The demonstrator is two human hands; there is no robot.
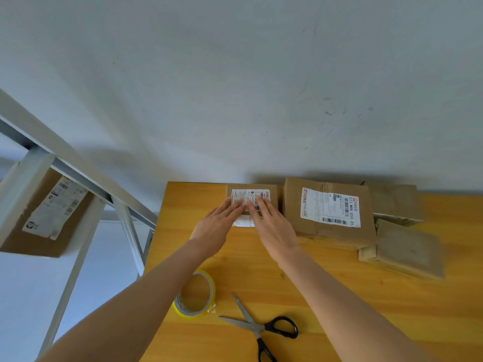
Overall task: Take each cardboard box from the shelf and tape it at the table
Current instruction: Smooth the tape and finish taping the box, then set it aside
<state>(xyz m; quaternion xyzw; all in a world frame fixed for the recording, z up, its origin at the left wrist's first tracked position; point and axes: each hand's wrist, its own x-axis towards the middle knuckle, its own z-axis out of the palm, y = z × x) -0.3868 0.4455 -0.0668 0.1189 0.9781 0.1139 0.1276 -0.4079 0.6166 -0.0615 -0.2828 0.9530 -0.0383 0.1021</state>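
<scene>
A small cardboard box (273,190) with a white label lies flat at the far edge of the wooden table (339,309), against the wall. My left hand (217,226) and my right hand (271,228) both rest on its top with straight fingers, side by side, covering the near part of the label. A roll of clear tape (194,296) with a yellow core lies near the table's left edge, partly behind my left forearm. Black-handled scissors (258,327) lie open to the right of the roll.
A larger labelled cardboard box (329,210) lies right of the small one, with two more plain boxes (407,246) beyond it. A white metal shelf (78,173) stands left of the table, and another labelled box (49,212) sits on it.
</scene>
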